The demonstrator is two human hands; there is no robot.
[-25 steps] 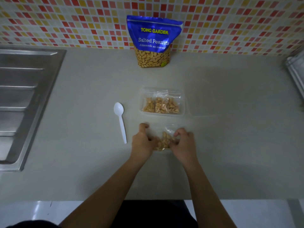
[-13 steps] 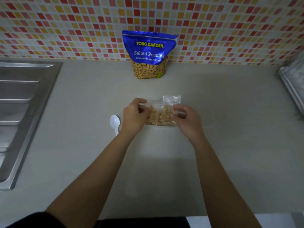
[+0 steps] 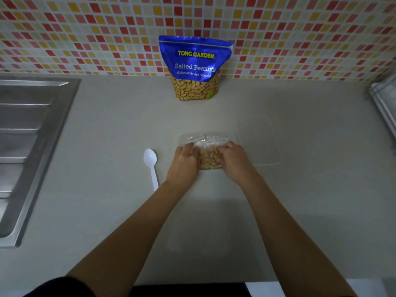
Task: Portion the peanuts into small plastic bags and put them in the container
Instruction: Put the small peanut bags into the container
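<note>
A clear plastic container (image 3: 183, 138) sits mid-counter, with small clear bags of peanuts inside. My left hand (image 3: 184, 162) and my right hand (image 3: 232, 159) both grip one small bag of peanuts (image 3: 209, 160) and hold it down inside the container, at its near side. My fingers cover the bag's two ends. The big blue Salted Peanuts pouch (image 3: 195, 67) stands upright against the tiled wall, straight behind the container.
A white plastic spoon (image 3: 151, 162) lies on the counter just left of my left hand. A steel sink drainboard (image 3: 30, 136) fills the left side. A faint clear lid (image 3: 270, 146) lies right of the container. A rack edge (image 3: 385, 99) shows far right.
Both hands lifted the small bag off the counter near me, carried it forward and lowered it into the container. The view tilted up.
</note>
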